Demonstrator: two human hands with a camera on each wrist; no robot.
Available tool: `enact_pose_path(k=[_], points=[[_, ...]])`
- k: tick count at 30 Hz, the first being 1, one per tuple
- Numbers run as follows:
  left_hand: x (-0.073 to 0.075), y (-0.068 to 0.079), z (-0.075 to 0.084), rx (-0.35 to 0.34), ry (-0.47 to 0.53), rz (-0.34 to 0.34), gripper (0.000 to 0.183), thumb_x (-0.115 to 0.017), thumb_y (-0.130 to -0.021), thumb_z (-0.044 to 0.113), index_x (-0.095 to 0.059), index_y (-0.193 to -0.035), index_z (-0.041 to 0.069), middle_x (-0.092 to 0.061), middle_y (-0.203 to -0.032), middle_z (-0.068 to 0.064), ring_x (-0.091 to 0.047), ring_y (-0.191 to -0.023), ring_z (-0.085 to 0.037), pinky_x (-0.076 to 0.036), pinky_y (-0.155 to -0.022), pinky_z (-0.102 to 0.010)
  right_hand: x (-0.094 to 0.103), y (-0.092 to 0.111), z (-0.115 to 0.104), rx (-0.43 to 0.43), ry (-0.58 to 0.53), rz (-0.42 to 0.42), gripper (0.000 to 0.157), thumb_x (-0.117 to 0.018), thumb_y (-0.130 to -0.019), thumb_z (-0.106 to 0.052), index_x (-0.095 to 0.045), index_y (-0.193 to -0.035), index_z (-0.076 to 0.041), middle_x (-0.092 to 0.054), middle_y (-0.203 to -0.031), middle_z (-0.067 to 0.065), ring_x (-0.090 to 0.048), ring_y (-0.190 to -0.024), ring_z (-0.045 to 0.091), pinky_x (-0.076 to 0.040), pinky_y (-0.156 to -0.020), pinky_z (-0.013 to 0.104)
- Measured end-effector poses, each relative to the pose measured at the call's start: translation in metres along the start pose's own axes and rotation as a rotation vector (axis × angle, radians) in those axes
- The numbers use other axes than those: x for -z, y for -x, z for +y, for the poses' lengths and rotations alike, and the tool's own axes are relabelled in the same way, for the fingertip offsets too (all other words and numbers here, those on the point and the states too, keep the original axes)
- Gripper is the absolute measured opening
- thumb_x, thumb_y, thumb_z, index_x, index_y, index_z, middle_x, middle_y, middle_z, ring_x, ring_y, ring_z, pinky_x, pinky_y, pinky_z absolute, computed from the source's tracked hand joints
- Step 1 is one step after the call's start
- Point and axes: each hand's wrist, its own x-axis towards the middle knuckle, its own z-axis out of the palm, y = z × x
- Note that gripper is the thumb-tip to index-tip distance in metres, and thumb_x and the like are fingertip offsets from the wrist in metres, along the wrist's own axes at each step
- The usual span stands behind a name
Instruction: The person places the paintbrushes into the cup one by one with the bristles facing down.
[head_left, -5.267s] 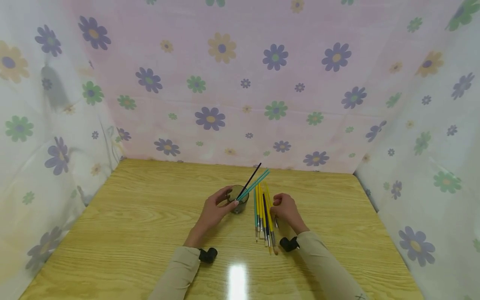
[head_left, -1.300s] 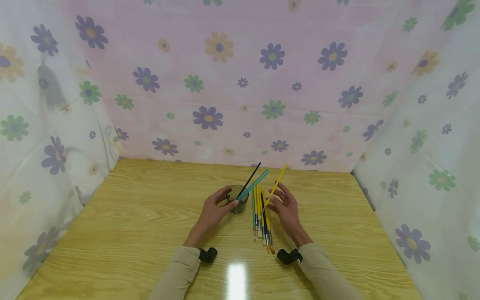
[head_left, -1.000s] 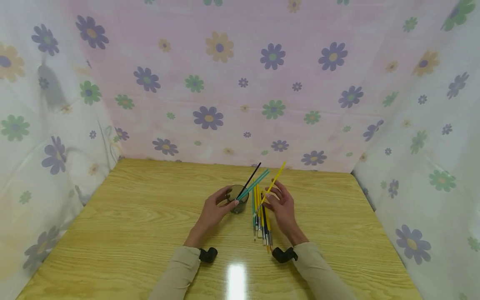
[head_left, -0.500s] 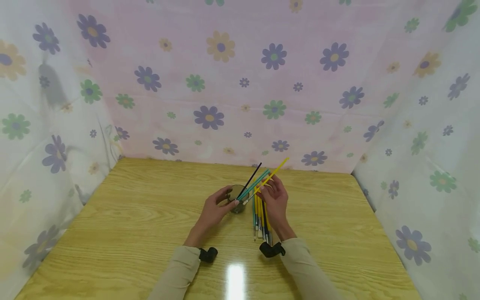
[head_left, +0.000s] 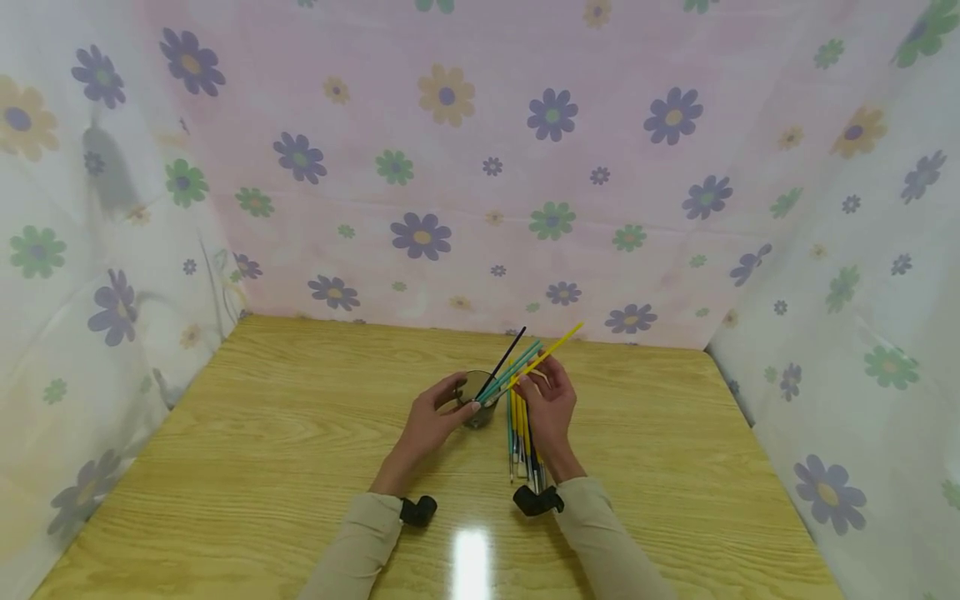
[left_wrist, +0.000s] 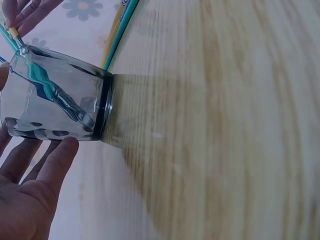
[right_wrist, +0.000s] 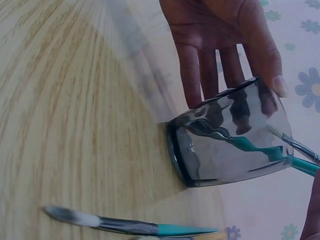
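My left hand [head_left: 429,421] holds an upright smoky drinking glass [head_left: 480,419] around its left side, thumb near the rim. A dark paintbrush [head_left: 512,344] and teal paintbrushes [head_left: 525,357] lean out of it to the right. My right hand [head_left: 552,410] pinches a yellow paintbrush [head_left: 566,335] by its handle, tilted with the bristles down at the glass's mouth. In the right wrist view, those bristles [right_wrist: 272,131] show at the mouth end of the glass [right_wrist: 225,160]. The left wrist view has brush heads [left_wrist: 75,110] resting low inside the glass.
Several yellow, teal and dark paintbrushes [head_left: 517,433] lie side by side on the wooden table [head_left: 300,417], right of the glass and partly under my right hand. Flowered cloth [head_left: 480,192] stands behind the table and along both sides.
My right hand has picked a yellow paintbrush from the pile and carried it left, tilting it until its bristles reach the glass. The left hand stays on the glass.
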Motion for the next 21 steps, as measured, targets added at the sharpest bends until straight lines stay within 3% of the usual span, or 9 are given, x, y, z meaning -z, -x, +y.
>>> enact_pose_path(k=[7, 11, 21], points=[[-0.001, 0.010, 0.030, 0.030, 0.019, -0.016, 0.060, -0.070, -0.097, 0.007, -0.046, -0.151, 0.000, -0.043, -0.155, -0.024, -0.040, -0.144, -0.044, -0.045, -0.112, -0.054, -0.003, 0.000, 0.007, 0.029, 0.014, 0.000, 0.040, -0.065, -0.093, 0.012, -0.055, -0.132, 0.013, -0.062, -0.113, 0.014, -0.069, -0.093, 0.015, -0.064, -0.078, 0.029], [0.002, 0.011, 0.033, 0.025, 0.016, -0.040, 0.061, -0.070, -0.097, 0.009, -0.045, -0.152, -0.001, -0.042, -0.156, -0.026, -0.039, -0.144, -0.045, -0.046, -0.111, -0.052, -0.005, 0.001, 0.009, 0.051, 0.024, -0.011, 0.041, -0.067, -0.092, 0.010, -0.054, -0.131, 0.015, -0.063, -0.112, 0.012, -0.069, -0.091, 0.014, -0.064, -0.077, 0.028], [0.004, 0.014, 0.042, 0.015, -0.013, -0.066, 0.060, -0.069, -0.098, 0.010, -0.045, -0.152, -0.001, -0.040, -0.157, -0.027, -0.038, -0.144, -0.047, -0.045, -0.112, -0.053, -0.008, 0.002, 0.011, 0.035, 0.079, 0.005, 0.040, -0.068, -0.091, 0.012, -0.058, -0.130, 0.013, -0.064, -0.112, 0.022, -0.071, -0.091, 0.013, -0.063, -0.079, 0.025]])
